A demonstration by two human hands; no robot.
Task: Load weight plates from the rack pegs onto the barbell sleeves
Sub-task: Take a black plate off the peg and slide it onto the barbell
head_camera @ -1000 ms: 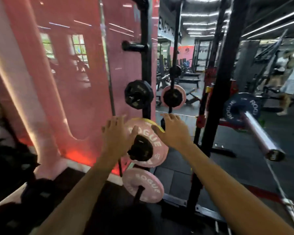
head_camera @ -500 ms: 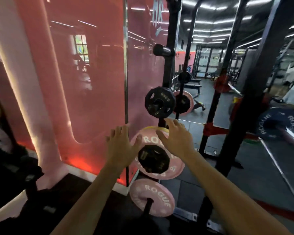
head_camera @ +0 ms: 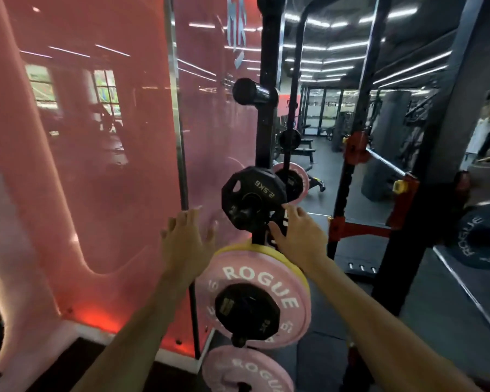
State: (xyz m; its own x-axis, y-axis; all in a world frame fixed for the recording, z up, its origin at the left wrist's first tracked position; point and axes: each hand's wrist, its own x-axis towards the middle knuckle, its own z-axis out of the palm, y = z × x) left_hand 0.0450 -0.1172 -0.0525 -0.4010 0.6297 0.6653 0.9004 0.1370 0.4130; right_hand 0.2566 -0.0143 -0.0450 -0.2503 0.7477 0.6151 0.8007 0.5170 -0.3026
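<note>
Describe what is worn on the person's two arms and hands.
Nothing shows on either: the left hand and right hand are bare, with no gloves, rings, watch or wraps visible. Both forearms are bare down to the frame's bottom edge, so no sleeve comes into view.

The black rack upright (head_camera: 266, 131) stands just ahead of your hands, between them; well above them an empty black peg (head_camera: 251, 92) juts out; at fingertip height, between your left hand (head_camera: 186, 244) and right hand (head_camera: 300, 239), a peg carries the small black 2.5 kg plate (head_camera: 252, 200); below your wrists the pink Rogue plate (head_camera: 255, 295) hangs with a yellow plate (head_camera: 292, 263) behind it and a small black plate (head_camera: 246, 309) in front; lower still hangs another pink plate (head_camera: 246, 369).
</note>
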